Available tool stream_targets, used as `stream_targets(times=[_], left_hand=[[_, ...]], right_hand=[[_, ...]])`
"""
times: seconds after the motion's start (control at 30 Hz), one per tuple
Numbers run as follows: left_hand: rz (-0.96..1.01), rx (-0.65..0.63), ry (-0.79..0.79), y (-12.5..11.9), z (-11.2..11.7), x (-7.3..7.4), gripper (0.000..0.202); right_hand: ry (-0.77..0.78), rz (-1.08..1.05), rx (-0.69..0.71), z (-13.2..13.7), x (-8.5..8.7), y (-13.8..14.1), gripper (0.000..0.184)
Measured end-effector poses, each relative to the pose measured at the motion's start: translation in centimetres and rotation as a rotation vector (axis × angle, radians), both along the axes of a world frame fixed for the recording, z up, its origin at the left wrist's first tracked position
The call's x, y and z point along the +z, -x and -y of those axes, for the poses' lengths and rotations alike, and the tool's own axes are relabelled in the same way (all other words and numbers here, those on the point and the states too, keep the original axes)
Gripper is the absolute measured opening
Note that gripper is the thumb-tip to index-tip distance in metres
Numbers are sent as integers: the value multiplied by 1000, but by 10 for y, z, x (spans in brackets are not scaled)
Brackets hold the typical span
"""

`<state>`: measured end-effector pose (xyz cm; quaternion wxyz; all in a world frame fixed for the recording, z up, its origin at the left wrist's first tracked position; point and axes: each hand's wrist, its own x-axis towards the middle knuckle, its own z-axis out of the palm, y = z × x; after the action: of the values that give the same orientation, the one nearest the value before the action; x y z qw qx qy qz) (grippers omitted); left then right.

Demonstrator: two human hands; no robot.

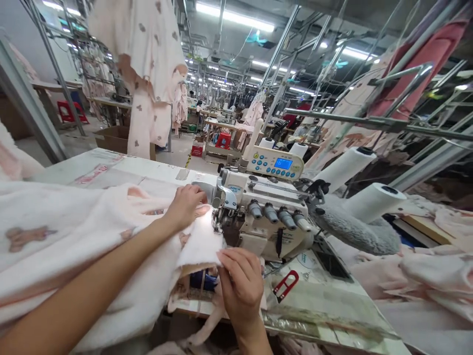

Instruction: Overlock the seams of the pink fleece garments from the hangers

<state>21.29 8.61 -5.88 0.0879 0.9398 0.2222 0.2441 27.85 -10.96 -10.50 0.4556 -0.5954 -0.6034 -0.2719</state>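
A pale pink fleece garment [92,231] with brown printed motifs spreads over the left of the table, and its edge runs up to the needle area of a white overlock sewing machine [258,197]. My left hand [187,204] lies on the fabric just left of the presser foot [217,224], fingers stretched forward and pressing the cloth down. Closer to me, my right hand [242,276] pinches the near corner of the fabric between thumb and fingers, below the needle. A small light brightens the cloth between both hands.
Red-handled thread snips [286,286] lie on the table right of my right hand. White thread cones [375,202] stand behind the machine beside a grey fuzzy roll [358,231]. A control panel [275,162] tops the machine. Pink garments [148,74] hang at the back left; more fabric [424,276] is heaped at right.
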Motion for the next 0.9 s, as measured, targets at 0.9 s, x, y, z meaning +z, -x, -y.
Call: stream_targets(times=[0.9], left_hand=[[-213,310,275,84,0,-2,38]], right_hand=[[374,4,-290,0,-63,10,53]])
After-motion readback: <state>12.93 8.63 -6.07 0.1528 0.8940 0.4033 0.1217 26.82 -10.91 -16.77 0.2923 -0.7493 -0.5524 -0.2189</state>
